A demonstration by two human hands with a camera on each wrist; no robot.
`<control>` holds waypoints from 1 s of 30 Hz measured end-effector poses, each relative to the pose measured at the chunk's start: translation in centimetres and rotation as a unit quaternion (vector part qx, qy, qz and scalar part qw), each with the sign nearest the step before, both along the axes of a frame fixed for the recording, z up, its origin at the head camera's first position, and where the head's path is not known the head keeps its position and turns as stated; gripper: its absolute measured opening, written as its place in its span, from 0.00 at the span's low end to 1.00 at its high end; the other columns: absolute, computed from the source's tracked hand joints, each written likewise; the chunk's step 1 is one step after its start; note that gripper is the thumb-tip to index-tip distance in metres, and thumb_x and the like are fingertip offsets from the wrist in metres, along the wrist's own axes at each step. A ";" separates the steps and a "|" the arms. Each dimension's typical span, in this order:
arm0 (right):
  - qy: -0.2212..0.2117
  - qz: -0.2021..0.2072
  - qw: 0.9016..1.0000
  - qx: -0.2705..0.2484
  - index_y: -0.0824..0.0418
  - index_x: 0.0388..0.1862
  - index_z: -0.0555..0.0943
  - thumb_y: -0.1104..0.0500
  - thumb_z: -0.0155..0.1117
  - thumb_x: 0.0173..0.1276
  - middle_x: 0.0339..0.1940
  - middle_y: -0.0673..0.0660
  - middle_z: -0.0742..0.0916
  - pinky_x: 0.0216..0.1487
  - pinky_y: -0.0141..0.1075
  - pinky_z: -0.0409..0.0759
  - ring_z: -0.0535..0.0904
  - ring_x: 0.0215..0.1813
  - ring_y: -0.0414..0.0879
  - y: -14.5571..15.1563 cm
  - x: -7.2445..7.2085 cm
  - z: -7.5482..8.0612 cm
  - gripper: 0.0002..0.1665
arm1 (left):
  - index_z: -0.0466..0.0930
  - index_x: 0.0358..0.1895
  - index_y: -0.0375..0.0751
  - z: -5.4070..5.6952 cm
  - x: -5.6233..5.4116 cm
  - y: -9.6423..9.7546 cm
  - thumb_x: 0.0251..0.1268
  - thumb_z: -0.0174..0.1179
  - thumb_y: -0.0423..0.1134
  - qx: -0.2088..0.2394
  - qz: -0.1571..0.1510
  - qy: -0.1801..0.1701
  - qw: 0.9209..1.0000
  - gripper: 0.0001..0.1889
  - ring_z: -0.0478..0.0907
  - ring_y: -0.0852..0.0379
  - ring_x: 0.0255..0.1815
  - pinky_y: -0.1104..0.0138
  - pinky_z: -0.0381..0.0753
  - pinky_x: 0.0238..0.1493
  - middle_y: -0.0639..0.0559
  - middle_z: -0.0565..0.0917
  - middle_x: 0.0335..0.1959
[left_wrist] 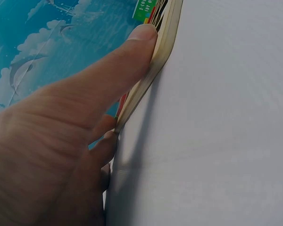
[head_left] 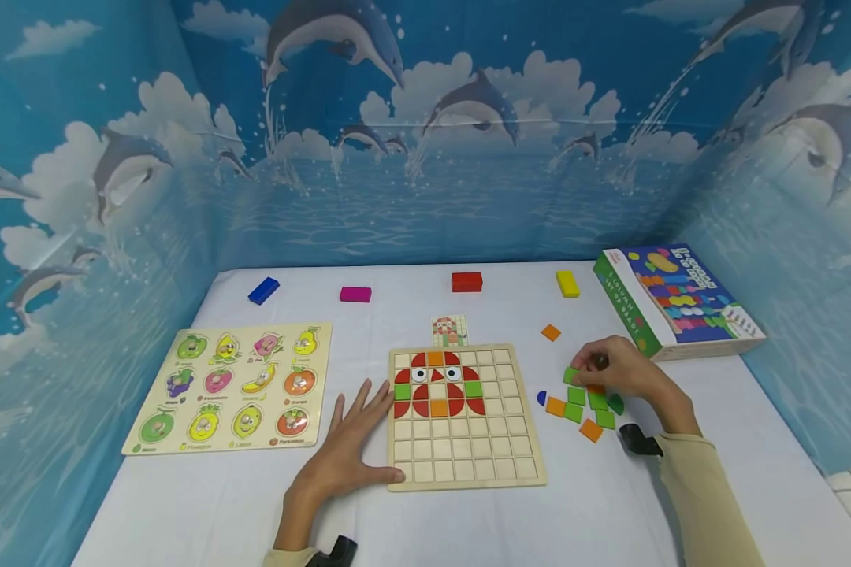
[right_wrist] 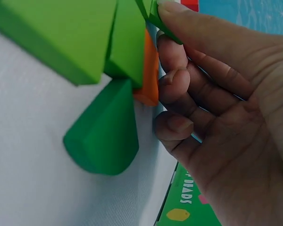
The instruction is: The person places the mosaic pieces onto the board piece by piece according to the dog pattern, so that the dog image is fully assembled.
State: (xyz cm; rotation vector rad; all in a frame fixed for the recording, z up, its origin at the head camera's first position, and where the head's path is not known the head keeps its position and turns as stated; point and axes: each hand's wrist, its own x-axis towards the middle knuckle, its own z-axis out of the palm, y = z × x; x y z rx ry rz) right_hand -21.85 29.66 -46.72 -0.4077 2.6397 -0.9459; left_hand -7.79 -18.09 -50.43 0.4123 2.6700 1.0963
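My right hand (head_left: pixel 620 368) pinches a green square tile (head_left: pixel 570 376) between thumb and fingers. Below it lies a loose group of green tiles (head_left: pixel 574 412), orange tiles (head_left: pixel 591 430), a blue half-round piece (head_left: pixel 542 398) and a dark green rounded piece (right_wrist: pixel 104 127). At the left edge of a wooden grid board (head_left: pixel 468 483), my left hand (head_left: pixel 347 458) lies with fingers spread, its thumb on the lower left corner. Red, orange and green pieces form an owl-like figure (head_left: pixel 437 386) in the board's upper left cells. A small pattern card (head_left: pixel 450 331) touches the board's far edge.
A fruit puzzle board (head_left: pixel 234 390) lies at left. Blue (head_left: pixel 264 290), magenta (head_left: pixel 355 294), red (head_left: pixel 466 282) and yellow (head_left: pixel 567 283) blocks line the back. A bead-set box (head_left: pixel 681 303) stands back right. One orange tile (head_left: pixel 551 332) lies apart, and a dolphin-print curtain (head_left: pixel 425 197) encloses the table.
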 end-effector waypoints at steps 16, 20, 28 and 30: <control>0.094 0.049 0.991 -0.082 0.59 0.42 0.94 0.64 0.76 0.71 0.36 0.49 0.93 0.33 0.29 0.78 0.77 0.33 0.44 -5.0 1.4 2.2 0.03 | 0.55 0.89 0.54 0.2 -0.1 0.0 0.47 0.87 0.55 0.002 0.000 0.004 1.000 0.65 0.33 0.52 0.92 0.46 0.23 0.88 0.61 0.51 0.90; 0.095 0.073 0.986 -0.113 0.57 0.41 0.94 0.65 0.75 0.72 0.37 0.48 0.93 0.33 0.30 0.79 0.78 0.32 0.43 -7.7 1.9 1.7 0.04 | 0.55 0.89 0.53 0.3 -0.1 0.0 0.47 0.86 0.56 0.001 -0.003 0.004 1.000 0.65 0.33 0.51 0.92 0.45 0.23 0.88 0.60 0.51 0.90; 0.099 0.122 0.975 -0.156 0.58 0.40 0.94 0.65 0.76 0.71 0.37 0.46 0.92 0.34 0.30 0.82 0.79 0.33 0.40 -12.5 3.2 1.1 0.04 | 0.55 0.89 0.54 0.4 0.0 0.1 0.47 0.87 0.55 0.001 0.000 0.002 1.000 0.65 0.33 0.52 0.92 0.46 0.23 0.88 0.61 0.51 0.90; 0.096 0.136 0.972 -0.164 0.58 0.40 0.94 0.66 0.77 0.70 0.36 0.46 0.92 0.34 0.29 0.82 0.79 0.33 0.39 -13.4 3.5 0.8 0.04 | 0.55 0.89 0.54 0.5 0.0 0.2 0.47 0.87 0.55 0.002 0.001 0.000 1.000 0.65 0.33 0.52 0.92 0.45 0.23 0.88 0.61 0.51 0.90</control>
